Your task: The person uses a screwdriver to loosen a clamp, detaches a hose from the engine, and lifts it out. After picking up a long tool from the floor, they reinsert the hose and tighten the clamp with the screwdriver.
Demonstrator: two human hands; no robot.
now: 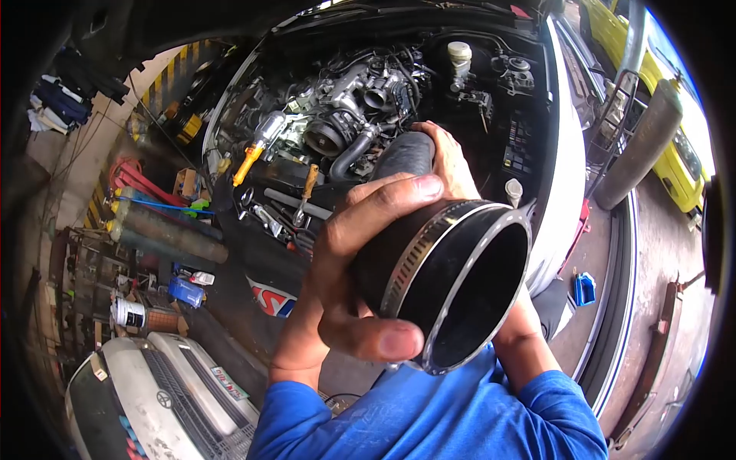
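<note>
Hose (437, 268), black intake ducting by its look, fills the centre of the frame, mouth facing lower right, engine bay (360, 100) beyond. I'd judge it light, firm with some rubbery give, best taken round the body behind the metal hose clamp (410, 257). The left hand (337, 257) spans it with a wide grip, fingers over the top, thumb below near the rim. The right hand (452, 165) reaches up behind, its grip curled on the far end; how tightly, I can't tell.

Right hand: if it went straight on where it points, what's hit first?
Likely the engine, near its right edge in the picture; the gap from right hand is hard to judge. The held black tube would come along.
</note>
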